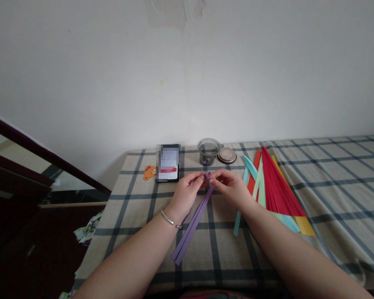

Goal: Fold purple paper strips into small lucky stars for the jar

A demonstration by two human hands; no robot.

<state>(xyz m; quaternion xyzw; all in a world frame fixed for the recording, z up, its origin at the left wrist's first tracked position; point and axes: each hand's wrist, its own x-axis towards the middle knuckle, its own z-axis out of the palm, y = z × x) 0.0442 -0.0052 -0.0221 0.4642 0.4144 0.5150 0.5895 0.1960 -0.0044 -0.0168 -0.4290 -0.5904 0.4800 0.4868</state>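
My left hand (187,191) and my right hand (229,185) meet over the middle of the table, both closed with thumb and fingers pinched. Between their fingertips is a narrow purple paper strip (208,175), looped or folded at its top; the fingers partly cover it. Below the hands, long purple paper strips (191,228) lie slanted on the cloth; I cannot tell whether they join the held one. Just beyond my fingertips stands a clear plastic tub (209,148) with small purple pieces (207,160) in it. Its likely lid (227,155) lies to the right.
A phone (169,174) leans or lies at the back left, beside an orange bear cutout (148,172). Right of my hands are fanned red strips (277,187) with light blue, orange, green and yellow ones. A checked cloth (127,216) covers the table, which meets the wall behind.
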